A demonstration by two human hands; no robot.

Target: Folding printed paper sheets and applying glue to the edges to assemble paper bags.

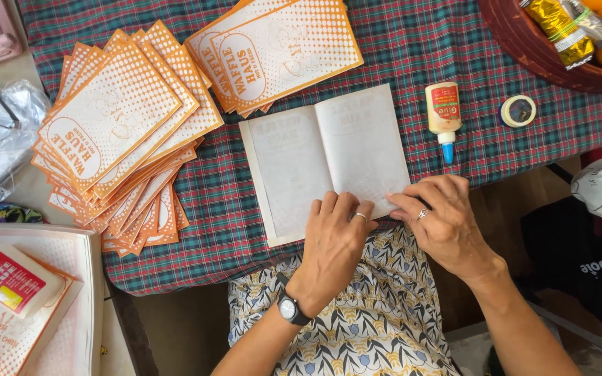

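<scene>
- The left hand (334, 240) lies flat, fingers spread, pressing down on the white sheet (325, 163). It grips nothing.
- The right hand (442, 217) pinches the sheet's near right corner with bent fingers, likely to keep the fold sharp.
- The sheet lies blank side up in the middle of the checked surface (412, 42), folded down its middle.
- Two piles of orange sheets (116, 122) wait at the left and top, within reach.
- A glue bottle (443, 111) and a tape roll (518, 111) lie just right of the sheet.
</scene>
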